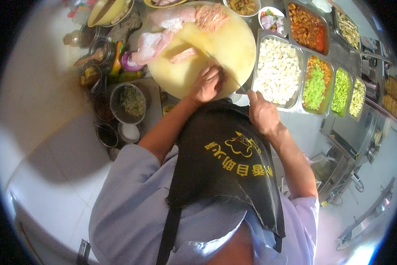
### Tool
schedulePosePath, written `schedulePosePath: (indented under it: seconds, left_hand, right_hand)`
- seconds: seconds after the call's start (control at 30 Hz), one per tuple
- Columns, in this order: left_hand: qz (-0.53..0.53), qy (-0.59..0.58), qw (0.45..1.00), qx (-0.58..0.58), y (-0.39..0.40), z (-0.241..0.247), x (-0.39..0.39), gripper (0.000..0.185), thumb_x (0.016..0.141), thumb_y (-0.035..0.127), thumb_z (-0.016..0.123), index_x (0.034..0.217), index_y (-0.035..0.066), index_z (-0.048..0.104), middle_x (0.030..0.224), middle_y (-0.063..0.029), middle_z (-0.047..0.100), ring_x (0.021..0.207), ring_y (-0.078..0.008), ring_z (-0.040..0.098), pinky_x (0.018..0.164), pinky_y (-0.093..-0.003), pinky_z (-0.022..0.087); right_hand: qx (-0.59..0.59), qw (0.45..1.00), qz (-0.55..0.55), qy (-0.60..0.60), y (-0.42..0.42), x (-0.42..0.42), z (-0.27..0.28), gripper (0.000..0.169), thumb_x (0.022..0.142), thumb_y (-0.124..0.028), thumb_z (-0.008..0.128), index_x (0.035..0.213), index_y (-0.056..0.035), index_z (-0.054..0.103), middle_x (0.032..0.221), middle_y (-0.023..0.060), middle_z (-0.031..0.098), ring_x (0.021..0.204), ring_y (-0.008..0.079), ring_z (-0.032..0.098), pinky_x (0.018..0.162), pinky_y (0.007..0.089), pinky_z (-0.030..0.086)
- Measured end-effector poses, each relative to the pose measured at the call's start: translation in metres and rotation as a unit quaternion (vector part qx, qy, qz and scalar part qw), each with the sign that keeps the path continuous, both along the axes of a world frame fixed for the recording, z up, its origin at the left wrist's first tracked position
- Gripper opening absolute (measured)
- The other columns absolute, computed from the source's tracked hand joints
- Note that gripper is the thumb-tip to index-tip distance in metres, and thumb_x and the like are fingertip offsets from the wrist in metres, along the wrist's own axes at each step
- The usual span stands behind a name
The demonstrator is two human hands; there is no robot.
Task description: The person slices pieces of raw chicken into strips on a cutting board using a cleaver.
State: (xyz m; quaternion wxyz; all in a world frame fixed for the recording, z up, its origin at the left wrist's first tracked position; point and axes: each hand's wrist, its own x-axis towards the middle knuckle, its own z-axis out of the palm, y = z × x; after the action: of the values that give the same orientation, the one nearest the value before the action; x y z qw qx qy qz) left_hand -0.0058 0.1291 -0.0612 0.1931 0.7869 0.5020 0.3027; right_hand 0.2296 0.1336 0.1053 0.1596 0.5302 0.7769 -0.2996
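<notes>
A large round yellowish cutting board [238, 36] lies before me. In my right hand [265, 116] is the handle of a knife [230, 75], its thin blade slanting across the board's near right part. My left hand [206, 82] rests at the board's near edge with fingers curled, close beside the blade; whatever is under the fingers is hidden. A small raw pink meat piece [184, 55] lies just beyond that hand. Farther back are a pile of sliced raw meat [212, 18] and large pale raw pieces, probably chicken breast [153, 46], at the left edge.
To the right stand metal pans of white cubes [278, 69], chopped green and orange vegetables [315, 86], and a red saucy dish [306, 28]. A bowl of cut onion [272, 21] is behind. At left sit a purple onion [131, 61] and a metal bowl of chopped food [129, 103].
</notes>
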Motion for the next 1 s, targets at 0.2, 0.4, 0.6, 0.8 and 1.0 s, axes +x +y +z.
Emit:
schedulePosePath:
  seconds: [0.2,0.4,0.6,0.8,1.0]
  left_hand:
    - [0.014,-0.046,0.999,0.018,0.001,0.000,0.004,0.026,0.077,0.009,0.074,0.102,0.004,0.068,0.120,-0.0128,0.063,0.119,-0.0369,0.058,0.104,-0.0468,0.047]
    - [-0.005,-0.040,0.999,-0.009,-0.001,-0.004,0.000,0.042,0.075,0.008,0.076,0.116,0.002,0.068,0.128,-0.0155,0.063,0.125,-0.0394,0.056,0.109,-0.0500,0.045]
    - [0.018,-0.105,0.993,0.043,0.001,0.004,0.006,0.030,0.079,0.008,0.077,0.106,0.008,0.065,0.116,-0.0101,0.063,0.114,-0.0352,0.061,0.102,-0.0489,0.050]
    - [0.001,-0.110,0.994,0.017,0.008,0.008,-0.006,0.022,0.079,0.007,0.074,0.099,0.007,0.066,0.115,-0.0102,0.064,0.109,-0.0343,0.062,0.098,-0.0460,0.050]
    - [0.009,-0.089,0.996,0.027,0.005,-0.005,-0.002,0.021,0.076,0.005,0.073,0.096,0.007,0.067,0.111,-0.0096,0.064,0.111,-0.0337,0.062,0.099,-0.0448,0.050]
  right_hand:
    - [-0.022,0.999,0.030,-0.040,-0.010,0.012,-0.006,0.027,0.096,-0.002,0.049,0.123,-0.0040,0.049,0.106,0.0226,0.062,0.083,0.0431,0.070,0.072,0.0514,0.060]
    - [0.001,0.996,0.079,-0.035,-0.001,0.006,-0.005,0.032,0.097,-0.003,0.050,0.128,0.0000,0.045,0.101,0.0254,0.063,0.084,0.0436,0.070,0.067,0.0495,0.059]
    - [-0.003,1.000,-0.007,-0.001,0.000,-0.012,-0.053,0.032,0.094,0.000,0.053,0.125,-0.0019,0.046,0.101,0.0279,0.064,0.081,0.0491,0.069,0.071,0.0561,0.057]
    - [0.057,0.995,0.004,0.083,0.007,0.002,-0.050,0.032,0.094,-0.002,0.052,0.125,-0.0032,0.047,0.100,0.0279,0.065,0.079,0.0486,0.069,0.069,0.0569,0.056]
    - [-0.017,0.999,0.031,0.026,-0.001,0.003,0.000,0.025,0.095,-0.001,0.049,0.120,-0.0031,0.047,0.103,0.0284,0.063,0.082,0.0505,0.067,0.069,0.0594,0.054]
